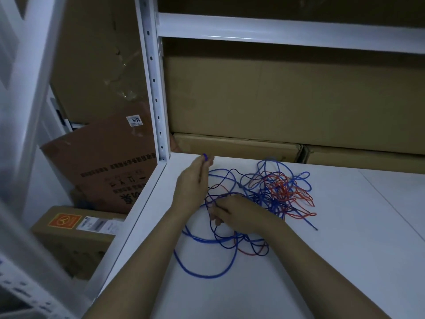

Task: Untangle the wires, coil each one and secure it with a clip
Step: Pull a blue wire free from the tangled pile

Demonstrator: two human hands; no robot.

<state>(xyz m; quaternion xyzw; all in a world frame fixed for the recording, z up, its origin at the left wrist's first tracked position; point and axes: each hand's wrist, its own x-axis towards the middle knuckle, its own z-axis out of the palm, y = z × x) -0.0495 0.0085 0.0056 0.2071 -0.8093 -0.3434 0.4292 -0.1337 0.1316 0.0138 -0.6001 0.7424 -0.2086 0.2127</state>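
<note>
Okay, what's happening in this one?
A person is sorting a tangle of wires on a white shelf. The left hand reaches toward the back edge with a small purple item at its fingertips, possibly a clip. The right hand pinches dark strands near the middle of the tangle. Blue, red and dark wires are all knotted together; none is coiled yet.

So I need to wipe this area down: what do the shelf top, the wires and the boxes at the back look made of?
Shelf top: probably white painted metal, smooth with a slight sheen. Wires: flexible blue and red strands, likely plastic-coated, holding loose loops. Boxes: matte brown cardboard with visible creases and seams.
</note>
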